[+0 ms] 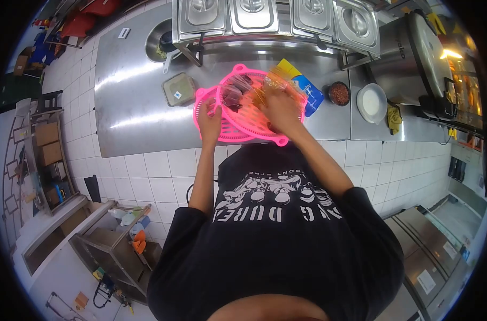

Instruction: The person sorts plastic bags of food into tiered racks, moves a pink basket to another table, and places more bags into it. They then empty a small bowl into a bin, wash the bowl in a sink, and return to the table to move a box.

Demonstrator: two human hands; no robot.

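While the left hand [210, 122] rests on one pink basket [229, 130], the right hand [281, 111] reaches into another

Where the two baskets overlap, the left hand lies on the nearer-left one, fingers bent at its rim; whether they grip it firmly, I cannot tell. The right hand points down into the right basket [240, 68], its fingertips among clear plastic bags [243, 83] of dark and orange food. Whether those fingers are closed on a bag is hidden.

Just left of and beyond the left hand sits a small carton [179, 90] with a white label. Farther beyond it stands a metal bowl [153, 43] with a ladle [167, 63].

Just right of the right hand, a blue and yellow packet [310, 92] lies against the basket's edge. Farther right come a bowl of reddish bits [339, 93], a round white tub [371, 102] and a yellowish cloth [394, 119]. Well beyond both hands, lidded metal pans [253, 21] stand in a row above the steel counter [131, 101].
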